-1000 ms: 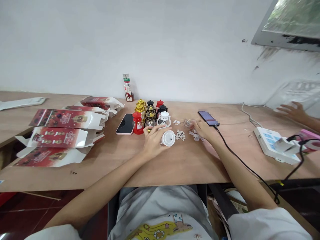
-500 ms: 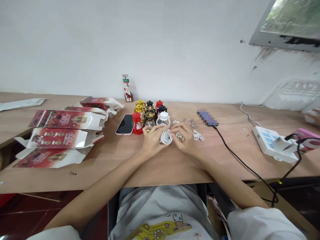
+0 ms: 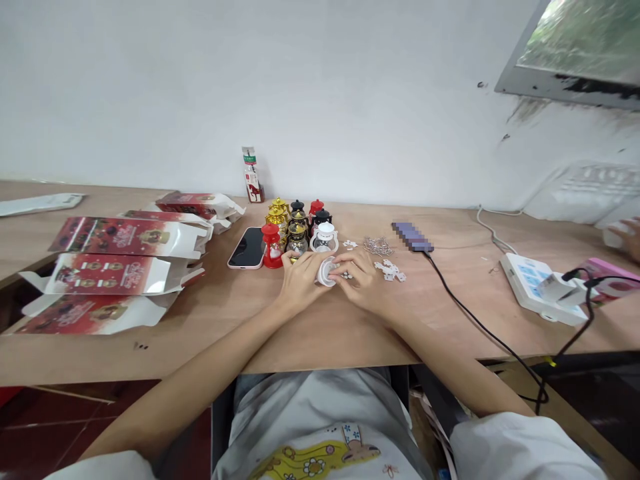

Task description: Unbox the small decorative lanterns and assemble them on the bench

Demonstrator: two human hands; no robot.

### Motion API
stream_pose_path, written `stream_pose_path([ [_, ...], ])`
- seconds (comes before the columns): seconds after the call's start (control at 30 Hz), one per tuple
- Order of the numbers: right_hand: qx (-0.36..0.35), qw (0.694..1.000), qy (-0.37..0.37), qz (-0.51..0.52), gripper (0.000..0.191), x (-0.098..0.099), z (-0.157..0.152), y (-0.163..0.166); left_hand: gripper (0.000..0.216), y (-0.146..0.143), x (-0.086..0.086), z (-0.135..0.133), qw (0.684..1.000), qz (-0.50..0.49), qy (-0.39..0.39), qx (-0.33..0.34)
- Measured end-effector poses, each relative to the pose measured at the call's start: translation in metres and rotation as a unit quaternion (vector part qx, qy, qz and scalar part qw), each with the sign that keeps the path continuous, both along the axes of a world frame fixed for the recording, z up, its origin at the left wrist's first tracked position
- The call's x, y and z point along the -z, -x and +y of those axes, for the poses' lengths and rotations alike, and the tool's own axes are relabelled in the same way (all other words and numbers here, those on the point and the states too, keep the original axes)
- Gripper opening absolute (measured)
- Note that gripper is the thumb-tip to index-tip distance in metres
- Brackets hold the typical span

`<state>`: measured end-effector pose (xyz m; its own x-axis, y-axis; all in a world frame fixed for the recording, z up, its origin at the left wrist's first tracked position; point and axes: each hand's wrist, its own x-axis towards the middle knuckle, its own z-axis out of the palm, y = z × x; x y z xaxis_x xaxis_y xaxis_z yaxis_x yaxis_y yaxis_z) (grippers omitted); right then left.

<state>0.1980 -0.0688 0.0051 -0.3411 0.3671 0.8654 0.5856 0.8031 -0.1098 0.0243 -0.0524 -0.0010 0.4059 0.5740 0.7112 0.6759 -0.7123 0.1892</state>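
My left hand (image 3: 303, 280) is closed around a small white round lantern part (image 3: 327, 272), its open end tilted toward me. The thumb and fingertips of my right hand (image 3: 363, 280) are pinched together at the rim of this part; anything between them is too small to make out. Just beyond my hands stands a group of miniature lanterns: a white one (image 3: 326, 237), a red one (image 3: 273, 247), and several gold and black ones (image 3: 279, 220). Small button-like pieces (image 3: 347, 275) lie partly hidden behind my right hand.
White plastic bits (image 3: 391, 271) and a heap of thin metal pieces (image 3: 379, 246) lie right of the lanterns. A phone (image 3: 247, 248) is left, another phone (image 3: 413, 237) right, with a black cable. Red boxes (image 3: 107, 273), a power strip (image 3: 537, 287) and another person's hand (image 3: 629, 239) flank the table.
My right fingertips have moved in over the opening of the white part. Its inside, which showed dark spots before, now looks paler. The view has shifted slightly.
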Motion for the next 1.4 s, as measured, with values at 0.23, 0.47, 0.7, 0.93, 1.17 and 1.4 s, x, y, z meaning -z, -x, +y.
stream_pose_path([
  [0.23, 0.034, 0.997, -0.066, -0.037, 0.007, 0.010, 0.005, 0.003, 0.040, -0.001, -0.002, -0.001, 1.000, 0.004, 0.022, -0.015],
  [0.47, -0.003, 0.998, -0.068, 0.013, 0.008, 0.013, 0.008, 0.003, 0.039, -0.001, -0.004, -0.003, 0.999, 0.011, 0.036, -0.013],
  [0.7, -0.012, 0.996, -0.083, 0.015, 0.011, 0.014, 0.007, 0.004, 0.040, -0.001, -0.004, -0.001, 0.999, 0.003, 0.042, -0.023],
  [0.93, -0.037, 0.998, -0.023, 0.045, 0.011, 0.015, 0.003, 0.005, 0.041, -0.001, -0.005, -0.002, 0.997, 0.000, 0.069, -0.032],
  [1.17, -0.048, 0.995, 0.064, 0.065, 0.008, 0.010, 0.001, 0.006, 0.045, -0.003, -0.005, 0.001, 0.992, -0.009, 0.114, -0.047],
  [1.4, -0.049, 0.989, 0.110, 0.086, 0.010, 0.012, 0.000, 0.009, 0.045, -0.002, -0.006, 0.005, 0.991, -0.019, 0.125, -0.038],
])
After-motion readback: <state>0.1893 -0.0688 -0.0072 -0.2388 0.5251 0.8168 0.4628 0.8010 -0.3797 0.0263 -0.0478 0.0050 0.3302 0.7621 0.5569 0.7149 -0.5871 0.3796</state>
